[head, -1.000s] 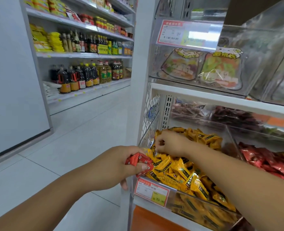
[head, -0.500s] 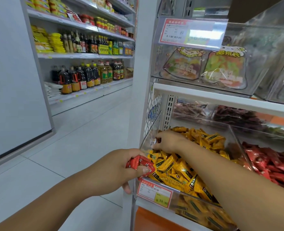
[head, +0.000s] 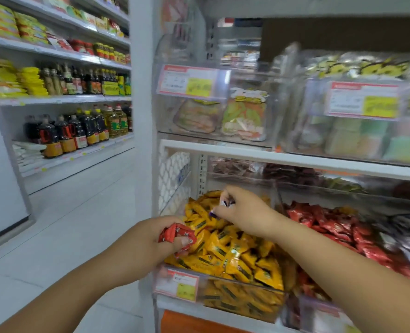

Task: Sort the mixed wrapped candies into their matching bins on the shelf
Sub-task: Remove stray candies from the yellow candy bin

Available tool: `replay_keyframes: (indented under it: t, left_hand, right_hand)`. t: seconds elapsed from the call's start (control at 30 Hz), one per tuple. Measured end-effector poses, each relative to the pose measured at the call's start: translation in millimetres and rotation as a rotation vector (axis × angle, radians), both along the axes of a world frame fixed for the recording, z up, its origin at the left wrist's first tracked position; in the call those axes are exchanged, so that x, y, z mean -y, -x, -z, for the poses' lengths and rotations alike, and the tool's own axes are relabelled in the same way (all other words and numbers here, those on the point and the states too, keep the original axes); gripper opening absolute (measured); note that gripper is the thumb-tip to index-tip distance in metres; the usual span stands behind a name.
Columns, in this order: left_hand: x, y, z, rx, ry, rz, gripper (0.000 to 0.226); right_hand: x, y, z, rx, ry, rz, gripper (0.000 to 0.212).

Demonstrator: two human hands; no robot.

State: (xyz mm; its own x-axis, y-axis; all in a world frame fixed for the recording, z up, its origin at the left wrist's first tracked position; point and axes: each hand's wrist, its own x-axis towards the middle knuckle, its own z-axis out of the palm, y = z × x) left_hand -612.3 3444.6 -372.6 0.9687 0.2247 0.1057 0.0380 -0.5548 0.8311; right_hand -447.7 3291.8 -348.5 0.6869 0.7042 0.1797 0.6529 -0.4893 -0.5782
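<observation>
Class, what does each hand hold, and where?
Left hand grips red candies round their middles; right hand pinches a white-and-purple candy, held part hidden.

Two hands are working: the left hand (head: 141,246) is gripping a bunch of red wrapped candies (head: 177,236), at least two, exact count unclear, and the right hand (head: 244,212) is pinching one white-and-purple candy (head: 225,203). Yellow wrapped candies (head: 235,246) are lying heaped in one bin, too many to count, and a red candy heap (head: 331,224) is filling a second bin beside it, likewise uncountable. Three price tags (head: 189,81) are showing plainly, and two snack bags (head: 244,118) are standing in one upper bin.
</observation>
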Motion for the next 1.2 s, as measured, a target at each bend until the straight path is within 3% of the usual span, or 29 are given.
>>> replay_keyframes:
  t: [0.1,0.3,0.47,0.6,0.7,0.8,0.93,1.03,1.17,1.2]
  left_hand:
    - [30.7,-24.2,-7.1,0.041,0.065,0.026,0.007]
    - [116.5,-82.7,-16.9,0.244,0.047,0.070,0.008]
    - [177.3,-151.7,-20.8,0.350,-0.204,0.148,0.005]
    - [201.8,-209.0,-16.8,0.162,-0.566,0.208,0.045]
    - [203.1,-242.3,-5.9,-0.077,-0.672,0.352,0.070]
    - [204.1,-258.7,5.2,-0.263,-0.735,0.391,0.078]
    - [205.5,-261.2,6.9,-0.329,-0.806,0.376,0.076]
    - [202.6,-259.8,9.8,-0.272,-0.760,0.304,0.079]
    - [202.6,-242.2,-3.6,0.063,-0.686,0.258,0.087]
    - [203.1,-231.1,-11.3,0.142,-0.670,0.261,0.081]
  right_hand:
    - [55.8,8.6,-2.1,0.105,0.023,0.030,0.005]
    - [171.3,-21.4,-6.8,0.141,-0.157,0.263,0.006]
    - [256.9,-68.5,-0.2,0.177,-0.194,0.456,0.014]
    - [300.5,-102.7,8.8,0.191,-0.177,0.566,0.013]
    - [315.2,-129.8,15.5,0.295,-0.120,0.549,0.015]
    - [323.2,-158.0,29.4,0.354,0.019,0.540,0.016]
    - [327.8,-169.0,48.0,0.311,0.431,0.627,0.034]
    - [328.6,-166.3,41.9,0.237,0.434,0.625,0.037]
    - [329.4,-150.7,19.1,0.119,0.117,0.631,0.049]
    - [325.9,-142.9,9.8,0.133,0.075,0.621,0.043]
